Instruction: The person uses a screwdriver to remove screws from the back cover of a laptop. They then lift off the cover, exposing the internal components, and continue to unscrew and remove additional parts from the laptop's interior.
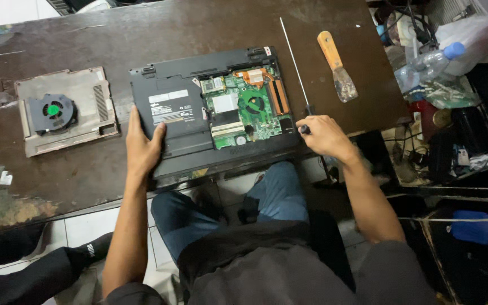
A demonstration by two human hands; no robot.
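A black laptop (pixel 170 121) lies upside down on the dark wooden table (pixel 86 34). Its bottom cover is partly off, so the green circuit board (pixel 249 110) shows. My left hand (pixel 142 147) rests flat on the laptop's near left part, fingers spread. At the laptop's right near corner, my right hand (pixel 324 135) grips the black handle of a long thin screwdriver (pixel 293 62). The shaft points away across the table.
A grey panel with a black cooling fan (pixel 57 113) lies left of the laptop. An orange-handled scraper (pixel 337 65) lies to the right. Bottles, bags and cables crowd the right side (pixel 441 62). A dark sleeve (pixel 29 271) shows at bottom left.
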